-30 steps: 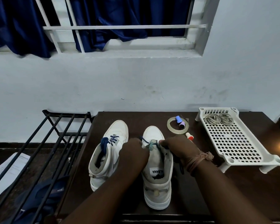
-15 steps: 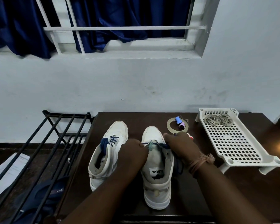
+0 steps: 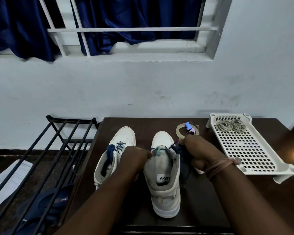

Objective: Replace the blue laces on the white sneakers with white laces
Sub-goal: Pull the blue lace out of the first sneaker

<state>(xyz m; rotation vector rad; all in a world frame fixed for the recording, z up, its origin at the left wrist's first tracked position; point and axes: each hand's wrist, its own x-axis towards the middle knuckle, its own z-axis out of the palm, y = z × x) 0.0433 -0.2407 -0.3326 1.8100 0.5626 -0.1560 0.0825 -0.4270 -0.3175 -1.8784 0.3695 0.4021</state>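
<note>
Blue lace [image 3: 174, 146] pinched in right grip [image 3: 196, 150]; left grip [image 3: 134, 156] holds sneaker [image 3: 162, 168] tongue.

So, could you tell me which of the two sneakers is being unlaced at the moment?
The right sneaker: both hands are on it. The left sneaker sits untouched, blue lace intact.

Two white sneakers [image 3: 163, 167] on the table, two coiled white laces [image 3: 231, 126] in one perforated tray [image 3: 255, 150], one tape ring [image 3: 181, 131], two hands [image 3: 134, 160] working.
</note>
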